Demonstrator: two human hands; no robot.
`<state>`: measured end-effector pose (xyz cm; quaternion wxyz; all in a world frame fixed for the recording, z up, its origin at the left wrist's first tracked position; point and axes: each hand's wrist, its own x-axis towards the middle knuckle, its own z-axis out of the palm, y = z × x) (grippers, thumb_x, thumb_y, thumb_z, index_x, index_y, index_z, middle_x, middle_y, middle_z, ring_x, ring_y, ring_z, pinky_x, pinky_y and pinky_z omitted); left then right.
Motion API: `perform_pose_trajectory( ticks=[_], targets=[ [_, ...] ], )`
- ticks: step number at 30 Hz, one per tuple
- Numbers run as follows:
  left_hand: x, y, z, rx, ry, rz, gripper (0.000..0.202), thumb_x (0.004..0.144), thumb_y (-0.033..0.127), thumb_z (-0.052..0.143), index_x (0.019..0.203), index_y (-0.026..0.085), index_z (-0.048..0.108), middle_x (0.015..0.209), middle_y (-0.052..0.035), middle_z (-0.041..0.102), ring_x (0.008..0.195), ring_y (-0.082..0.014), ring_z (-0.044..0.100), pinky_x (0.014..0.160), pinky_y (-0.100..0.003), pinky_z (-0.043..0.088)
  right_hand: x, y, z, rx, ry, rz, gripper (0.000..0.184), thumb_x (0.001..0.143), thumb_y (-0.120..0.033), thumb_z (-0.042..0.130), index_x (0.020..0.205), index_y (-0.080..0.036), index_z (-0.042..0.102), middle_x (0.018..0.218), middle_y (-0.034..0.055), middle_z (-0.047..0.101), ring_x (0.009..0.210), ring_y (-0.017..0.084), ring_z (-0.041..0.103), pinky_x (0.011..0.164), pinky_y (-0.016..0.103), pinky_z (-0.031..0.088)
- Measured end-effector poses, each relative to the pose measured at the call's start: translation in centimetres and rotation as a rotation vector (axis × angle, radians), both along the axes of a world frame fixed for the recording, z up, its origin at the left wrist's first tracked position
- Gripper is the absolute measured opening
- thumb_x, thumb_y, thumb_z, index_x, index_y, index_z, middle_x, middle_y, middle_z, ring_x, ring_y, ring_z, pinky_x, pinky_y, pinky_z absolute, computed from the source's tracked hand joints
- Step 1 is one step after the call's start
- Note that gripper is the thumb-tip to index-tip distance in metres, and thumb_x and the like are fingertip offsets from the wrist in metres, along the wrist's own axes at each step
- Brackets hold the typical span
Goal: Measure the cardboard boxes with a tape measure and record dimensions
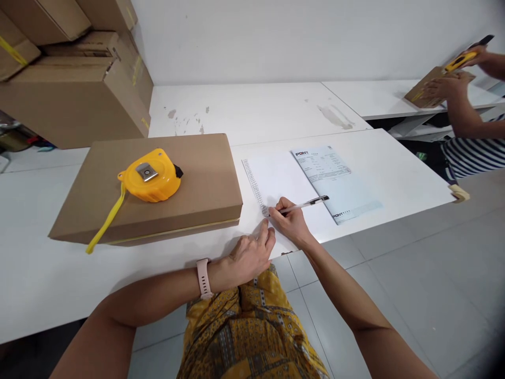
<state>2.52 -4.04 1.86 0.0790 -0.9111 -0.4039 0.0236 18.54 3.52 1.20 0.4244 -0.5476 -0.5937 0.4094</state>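
Note:
My right hand (291,221) grips a pen (303,204), its tip down on a white sheet of paper (280,173). A narrow column of small handwriting runs along the sheet's left edge. My left hand (252,252) lies by the sheet's near left corner, fingers stretched out on the table edge, holding nothing. Partly over the sheet's right side is a pale blue printed form (335,184). Left of the paper sits a closed cardboard box (197,184), and on top of it a yellow tape measure (152,176) with a yellow wrist strap hanging over the near side.
Several cardboard boxes (59,100) are stacked at the back left. The white table (252,116) meets a wall behind and ends on the right near a tan corner piece (458,193). At the far right, another person's hands (450,87) hold a small box and a yellow-black tool (460,61).

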Motion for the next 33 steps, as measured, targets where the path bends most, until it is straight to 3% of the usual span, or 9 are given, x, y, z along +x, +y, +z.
perform_pose_trajectory(
  ticks=[10,17,33],
  targets=[
    [-0.04,0.02,0.80,0.000,0.009,-0.013,0.072,0.093,0.050,0.063,0.146,0.003,0.049,0.157,-0.0343,0.036,0.075,-0.0227,0.071,0.063,-0.034,0.054,-0.09,0.03,-0.03,-0.009,-0.004,-0.010,0.028,0.078,-0.033,0.064,0.062,-0.023,0.043,0.058,-0.0060,0.039,0.057,0.011,0.034,0.054,0.027,0.029],
    [-0.04,-0.01,0.27,-0.026,-0.014,0.007,0.069,0.093,0.049,0.063,0.147,0.008,0.049,0.159,-0.0326,0.035,0.081,-0.0249,0.072,0.064,-0.034,0.053,0.11,0.04,-0.21,0.009,-0.008,-0.023,0.030,0.080,-0.034,0.064,0.063,-0.023,0.042,0.058,-0.0060,0.040,0.057,0.011,0.034,0.055,0.028,0.030],
    [-0.05,-0.01,0.29,0.021,0.004,-0.008,0.070,0.094,0.051,0.060,0.146,0.006,0.050,0.158,-0.0322,0.038,0.074,-0.0226,0.071,0.061,-0.034,0.053,0.03,0.11,-0.22,0.012,-0.005,-0.005,0.029,0.079,-0.032,0.064,0.062,-0.023,0.042,0.058,-0.0062,0.039,0.056,0.011,0.034,0.054,0.028,0.028]
  ],
)
